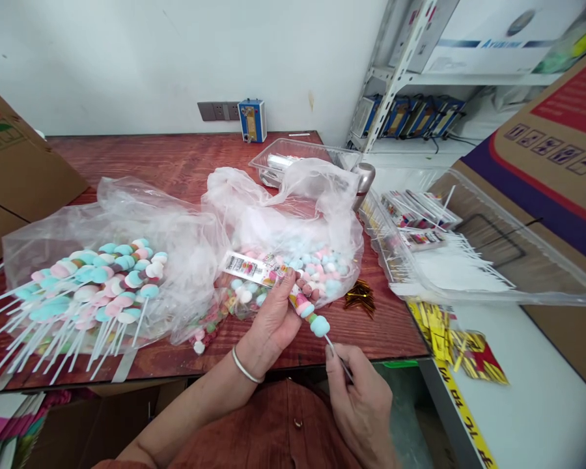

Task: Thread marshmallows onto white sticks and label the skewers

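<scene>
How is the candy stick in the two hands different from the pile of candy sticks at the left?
The held stick is single; the pile has many. The held stick is in the left hand and right hand; the pile lies over the table, untouched. Both show pale blue and pink.

The left hand [278,311] hides part of the wrapper [247,266], whose print is too small to read, the right hand [360,389] covers the end of the stick [329,341], and the left carton [19,156], right carton [522,176] and tray [557,292] run past the side edges.
</scene>
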Motion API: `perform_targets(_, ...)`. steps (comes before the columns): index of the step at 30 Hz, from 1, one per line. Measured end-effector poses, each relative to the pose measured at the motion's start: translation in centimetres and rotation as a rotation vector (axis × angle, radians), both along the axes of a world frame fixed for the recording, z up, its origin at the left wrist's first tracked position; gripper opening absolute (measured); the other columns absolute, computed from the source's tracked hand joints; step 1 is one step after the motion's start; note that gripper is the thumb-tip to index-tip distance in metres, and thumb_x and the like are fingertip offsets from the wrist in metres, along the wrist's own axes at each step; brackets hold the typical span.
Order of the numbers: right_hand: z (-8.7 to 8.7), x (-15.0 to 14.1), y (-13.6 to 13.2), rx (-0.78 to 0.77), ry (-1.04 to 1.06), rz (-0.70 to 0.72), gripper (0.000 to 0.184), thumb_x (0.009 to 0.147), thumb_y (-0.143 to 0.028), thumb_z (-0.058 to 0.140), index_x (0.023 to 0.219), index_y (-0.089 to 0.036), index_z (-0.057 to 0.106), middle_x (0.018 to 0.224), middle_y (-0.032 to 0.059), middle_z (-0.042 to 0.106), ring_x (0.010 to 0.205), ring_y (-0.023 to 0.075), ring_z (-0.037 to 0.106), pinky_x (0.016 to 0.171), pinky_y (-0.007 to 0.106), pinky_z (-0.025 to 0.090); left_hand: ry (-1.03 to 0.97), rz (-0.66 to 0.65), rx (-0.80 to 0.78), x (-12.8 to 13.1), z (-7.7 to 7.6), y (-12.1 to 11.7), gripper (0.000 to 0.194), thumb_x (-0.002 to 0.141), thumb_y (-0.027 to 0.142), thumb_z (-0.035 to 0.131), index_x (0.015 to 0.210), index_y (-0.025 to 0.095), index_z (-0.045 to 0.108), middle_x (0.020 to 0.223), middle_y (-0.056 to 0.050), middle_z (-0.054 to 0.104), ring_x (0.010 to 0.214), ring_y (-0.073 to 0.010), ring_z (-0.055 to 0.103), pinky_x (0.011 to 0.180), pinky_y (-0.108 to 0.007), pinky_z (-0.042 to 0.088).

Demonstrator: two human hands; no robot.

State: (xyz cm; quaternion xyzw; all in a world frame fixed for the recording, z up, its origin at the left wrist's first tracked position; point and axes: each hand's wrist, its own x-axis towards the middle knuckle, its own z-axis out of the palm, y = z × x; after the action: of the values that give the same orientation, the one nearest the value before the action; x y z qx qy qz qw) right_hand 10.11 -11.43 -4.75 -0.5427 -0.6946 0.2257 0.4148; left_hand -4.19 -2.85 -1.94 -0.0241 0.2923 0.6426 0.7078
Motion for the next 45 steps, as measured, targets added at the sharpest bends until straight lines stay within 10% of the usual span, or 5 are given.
perform_targets(7,0.2,-1.1,0.6,-0.87,0.963,0.068,0.041,0.089,-0.057,0.056,0.071,-0.02,0.053,0.047,-0.0129,0.021,0.04,0.0058,0.015,0.043,0.022,0.028,-0.04,-0.024,0.097,0.4,-0.3,-0.2,0.024,0.086,0.034,0.071,0.081,0.013,0.059,0.068,0.002,0.052,0.06,-0.0075,0.052,0.069,-0.026,0.054)
perform_targets(18,-1.1,-0.9,1.2,0.287,-0.254,0.015,0.015,0.095,-0.017,0.054,0.084,-0.018,0.065,0.061,0.0001,0.055,0.059,0.0148,0.047,0.062,0.03,0.033,0.042,-0.019,0.046,0.7,-0.7,-0.2,0.027,0.082,0.036,0.074,0.082,0.015,0.057,0.071,0.002,0.055,0.061,-0.0093,0.053,0.068,-0.028,0.054)
perform_targets(27,-0.2,-2.4,2.3,-0.847,0.972,0.121,0.039,0.09,-0.058,0.053,0.075,-0.022,0.052,0.05,-0.0134,0.021,0.04,0.0071,0.013,0.04,0.022,0.025,0.026,-0.112,0.065,1.8,-0.7,-0.8,0.028,0.083,0.039,0.073,0.086,0.016,0.056,0.069,0.003,0.054,0.061,-0.0098,0.055,0.069,-0.027,0.054)
perform_targets(35,-1.2,-2.1,3.4,-0.032,0.028,-0.061,0.035,0.095,-0.033,0.052,0.062,-0.02,0.052,0.06,-0.0007,0.051,0.057,0.0127,0.045,0.06,0.026,0.035,0.14,-0.155,0.063,3.3,-1.5,-1.7,0.033,0.074,0.04,0.08,0.08,0.015,0.059,0.068,0.001,0.059,0.065,-0.0118,0.06,0.072,-0.027,0.053)
perform_targets(45,-0.2,-1.6,3.1,-0.697,0.736,0.152,0.037,0.09,-0.054,0.056,0.079,-0.019,0.059,0.054,-0.0087,0.036,0.044,0.0078,0.028,0.043,0.022,0.028,0.096,-0.031,0.091,0.2,-0.8,0.7,0.022,0.074,0.02,0.081,0.079,0.015,0.06,0.067,0.004,0.056,0.059,-0.0076,0.055,0.068,-0.025,0.054)
